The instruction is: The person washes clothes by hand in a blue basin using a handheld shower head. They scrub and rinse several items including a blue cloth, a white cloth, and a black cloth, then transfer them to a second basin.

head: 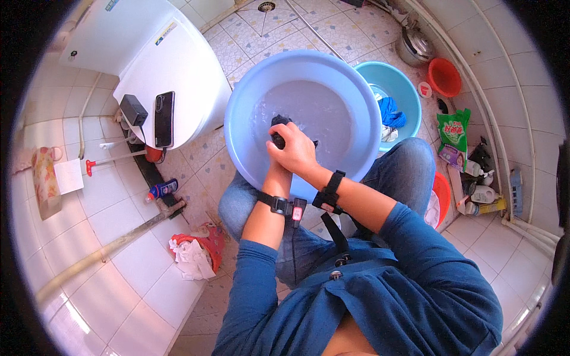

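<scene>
A large blue plastic basin (303, 60) of cloudy water sits between my knees. Over its near half, a wet black cloth (280, 120) is bunched in my hands. My right hand (297, 147) lies on top, its fingers curled round the cloth. Mostly covered by it, my left hand (277, 165) presses against the same bundle from below; its fingers are largely hidden. A small dark end of cloth shows past the right knuckles. Both wrists wear black straps.
To the right stands a turquoise basin (414, 89) with blue and white clothes (391, 113). A phone (164, 119) and a black box (133, 109) rest on the toilet lid (191, 75). A paper-filled bin (216, 242) is left; bottles (484, 194) line the right wall.
</scene>
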### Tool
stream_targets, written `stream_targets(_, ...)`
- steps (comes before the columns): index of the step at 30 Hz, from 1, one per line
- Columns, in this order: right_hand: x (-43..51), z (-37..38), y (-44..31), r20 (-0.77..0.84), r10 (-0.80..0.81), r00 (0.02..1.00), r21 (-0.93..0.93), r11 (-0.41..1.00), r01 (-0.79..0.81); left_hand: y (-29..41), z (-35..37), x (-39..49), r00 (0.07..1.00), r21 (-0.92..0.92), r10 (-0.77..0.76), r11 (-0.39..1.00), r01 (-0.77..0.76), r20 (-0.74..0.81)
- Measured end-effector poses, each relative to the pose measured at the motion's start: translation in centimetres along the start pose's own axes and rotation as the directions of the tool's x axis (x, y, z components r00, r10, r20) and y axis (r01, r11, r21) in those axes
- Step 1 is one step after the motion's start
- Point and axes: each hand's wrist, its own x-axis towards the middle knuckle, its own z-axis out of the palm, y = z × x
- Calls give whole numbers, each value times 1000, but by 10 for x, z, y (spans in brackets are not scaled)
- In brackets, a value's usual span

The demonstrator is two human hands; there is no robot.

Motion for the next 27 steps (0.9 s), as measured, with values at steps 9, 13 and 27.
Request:
stream_targets(9,50,-7,59,-59,210,976,-165,962,-217,-23,35,2,720,379,235,924,42,-653)
stream_targets(13,69,-26,94,-219,261,940,-207,929,-306,-23,36,-8,549,466,229,817,341,-804)
stream_targets(27,45,-2,83,98,332,938,-240,923,-301,-12,36,-7,616,349,72,872,342,-784)
